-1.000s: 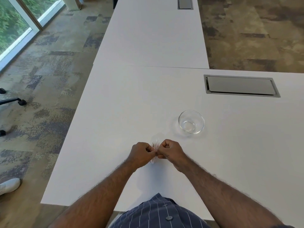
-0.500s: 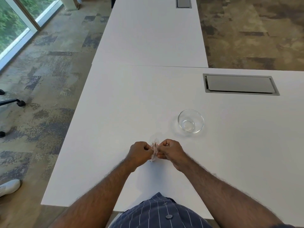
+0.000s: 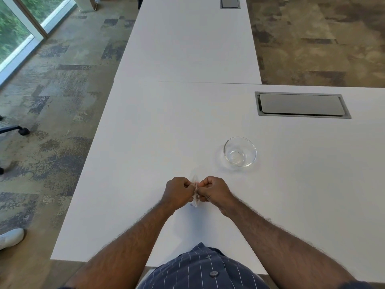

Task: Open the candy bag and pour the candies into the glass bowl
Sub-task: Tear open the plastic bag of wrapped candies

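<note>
Left hand: the left hand (image 3: 178, 192) is curled into a loose fist, fingertips pinching the left side of the candy bag just above the surface.
Right hand: the right hand (image 3: 213, 191) is curled the same way, pinching the right side of the candy bag; the knuckles of the 2 hands almost touch.
Candy bag: the candy bag (image 3: 195, 195) is small and clear, held upright and edge-on between the 2 hands, its lower end at or just above the surface. Whether it is open cannot be told, and the candies inside are too small to make out.
Forearms: both are bare and reach in from the near edge of the surface, meeting at the candy bag.
Glass bowl: the glass bowl (image 3: 240, 151) is clear, upright and holds nothing, standing on the surface beyond the candy bag and to its right, near but apart from it.
Surface: the surface (image 3: 135, 142) is white and plain; a second white surface (image 3: 187, 38) butts against its far edge, beyond the candy bag.
Cable hatch: a grey rectangular cable hatch (image 3: 301, 105) is set flush into the surface, further from the candy bag than the glass bowl and further right.
Shirt: a dark blue pinstriped shirt (image 3: 200, 270) with a button shows at the near edge of the surface, below the candy bag.
Floor: patterned carpet (image 3: 52, 101) lies left of the surface, with a white shoe (image 3: 10, 238) and a chair caster (image 3: 23, 130) on it.
</note>
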Demonstrator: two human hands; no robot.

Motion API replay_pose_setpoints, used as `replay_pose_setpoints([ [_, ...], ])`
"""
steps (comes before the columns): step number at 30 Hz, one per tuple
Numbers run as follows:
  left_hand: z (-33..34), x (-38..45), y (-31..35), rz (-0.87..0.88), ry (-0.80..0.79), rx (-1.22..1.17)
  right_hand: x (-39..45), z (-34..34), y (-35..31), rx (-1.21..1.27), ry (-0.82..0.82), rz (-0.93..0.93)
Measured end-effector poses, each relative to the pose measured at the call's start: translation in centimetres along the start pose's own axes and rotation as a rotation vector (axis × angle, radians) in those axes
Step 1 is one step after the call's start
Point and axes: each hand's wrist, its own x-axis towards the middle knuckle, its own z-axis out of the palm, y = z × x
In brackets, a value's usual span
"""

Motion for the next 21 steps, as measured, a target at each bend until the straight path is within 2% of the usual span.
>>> replay_pose_setpoints([
  [5, -0.22, 0.01, -0.13, -0.019, 0.006, 0.001, 0.13, -0.14, 0.05, -0.076, 0.099, -0.017],
  [11, -0.06, -0.26, 0.16, -0.014, 0.040, 0.048, -0.02, 0.11, -0.19, -0.111, 0.099, -0.030],
  [17, 0.30, -0.43, 0.53, 0.057, 0.122, 0.162, -0.12, 0.36, 0.25, -0.307, 0.137, -0.259],
  [21, 0.55, -0.22, 0.25, 0.085, 0.170, 0.128, -0.31, 0.39, 0.18, -0.469, 0.099, -0.311],
])
